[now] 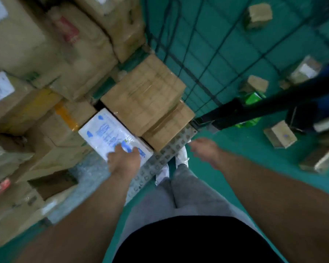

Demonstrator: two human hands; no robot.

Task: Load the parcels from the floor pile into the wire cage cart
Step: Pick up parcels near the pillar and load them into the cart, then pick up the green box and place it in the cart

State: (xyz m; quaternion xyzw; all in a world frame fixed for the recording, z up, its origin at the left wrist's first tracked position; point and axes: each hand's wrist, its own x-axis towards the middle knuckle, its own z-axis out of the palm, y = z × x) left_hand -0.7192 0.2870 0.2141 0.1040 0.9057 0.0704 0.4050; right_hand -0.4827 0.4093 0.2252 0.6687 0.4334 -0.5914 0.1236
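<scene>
**Putting a white parcel in the cart**

The green floor point(254, 158) fills the right side. It is blurry, like most of the picture.

The wire cage cart point(203, 59) stands on the left and in the middle. Its mesh wall goes up the middle of the view. A metal edge with holes point(167, 156) runs along the near side of the cart.

Big cardboard boxes point(46, 44) are packed inside the cart, one beside the other. A brown taped box point(144, 95) sits right next to the mesh wall.

The white parcel point(106, 133) has blue print on it. It lies in the cart, touching the brown taped box, just behind the metal edge.

A black bar point(254, 111) sticks out from the cart's corner to the right.

The left hand point(124, 162) rests on the near end of the white parcel. Its fingers point(118, 148) lie stretched out and a little apart on top.

The right hand point(207, 150) hangs over the floor near the cart's corner. Its fingers are loose and apart, and it holds nothing.

Small brown parcels point(280, 134) lie here and there on the floor, well apart from each other. A green packet point(253, 97) lies behind the black bar.
</scene>
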